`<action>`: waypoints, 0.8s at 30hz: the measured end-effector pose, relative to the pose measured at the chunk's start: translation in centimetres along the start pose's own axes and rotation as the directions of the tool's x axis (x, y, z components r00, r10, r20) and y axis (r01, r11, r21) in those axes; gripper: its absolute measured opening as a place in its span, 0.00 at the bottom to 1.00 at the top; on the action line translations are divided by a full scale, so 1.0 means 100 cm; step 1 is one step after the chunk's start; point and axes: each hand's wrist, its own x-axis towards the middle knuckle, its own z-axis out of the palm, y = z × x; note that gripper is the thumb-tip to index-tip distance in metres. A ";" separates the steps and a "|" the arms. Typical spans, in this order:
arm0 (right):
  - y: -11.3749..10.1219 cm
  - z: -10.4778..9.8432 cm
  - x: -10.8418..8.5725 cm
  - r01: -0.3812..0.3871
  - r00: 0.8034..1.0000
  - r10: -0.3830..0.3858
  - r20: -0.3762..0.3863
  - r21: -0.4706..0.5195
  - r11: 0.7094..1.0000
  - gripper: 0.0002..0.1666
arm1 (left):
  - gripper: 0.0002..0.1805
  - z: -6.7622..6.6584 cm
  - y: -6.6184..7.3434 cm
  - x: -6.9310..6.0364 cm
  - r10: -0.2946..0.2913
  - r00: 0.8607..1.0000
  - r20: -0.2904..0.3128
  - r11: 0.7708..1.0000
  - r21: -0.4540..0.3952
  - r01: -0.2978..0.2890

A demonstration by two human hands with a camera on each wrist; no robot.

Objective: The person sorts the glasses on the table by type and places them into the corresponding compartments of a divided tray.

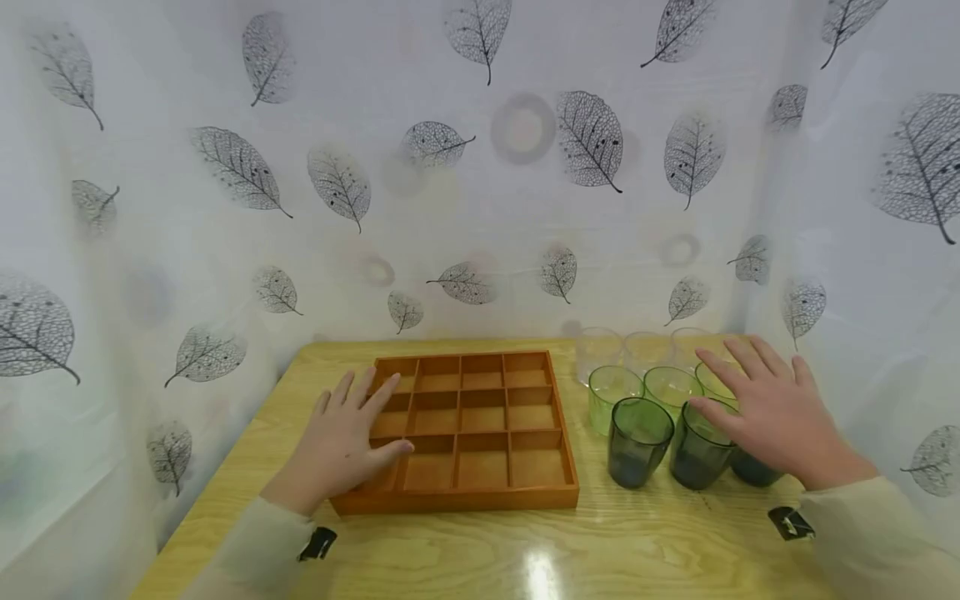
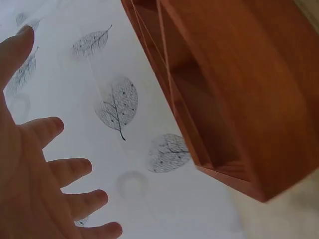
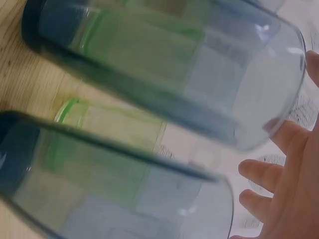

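Note:
A brown wooden compartment box [image 1: 465, 500] sits on the table, its several square compartments empty. Over its left side my left hand [image 1: 341, 450] hovers with fingers spread; in the left wrist view that hand [image 2: 35, 189] is apart from the box [image 2: 269, 94]. To the box's right stand glasses in three rows: dark grey-green glasses [image 1: 637, 450] in front, light green glasses [image 1: 604, 410] behind them, clear glasses [image 1: 588, 358] at the back. My right hand [image 1: 783, 421], fingers spread, is above the right end of these rows, partly hiding some glasses. It grips nothing.
The wood-grain table [image 1: 450, 554] reaches back to a white curtain [image 1: 480, 208] printed with grey leaves, which also hangs at both sides. A black strap piece [image 1: 318, 543] shows at the left cuff, another black piece [image 1: 790, 523] at the right.

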 end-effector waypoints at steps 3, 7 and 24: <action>0.007 -0.002 -0.006 -0.012 1.000 0.012 0.002 0.015 1.000 0.46 | 0.55 0.002 -0.009 -0.006 -0.024 1.000 0.007 0.996 -0.090 0.025; 0.016 -0.004 -0.014 -0.048 0.999 0.048 0.007 0.062 0.997 0.46 | 0.56 0.003 -0.020 -0.012 -0.056 0.998 0.041 0.974 -0.216 0.064; 0.056 0.026 -0.070 -0.262 0.947 0.315 0.057 0.704 0.660 0.46 | 0.47 0.031 -0.072 -0.026 -0.275 0.915 0.294 0.562 -0.723 0.401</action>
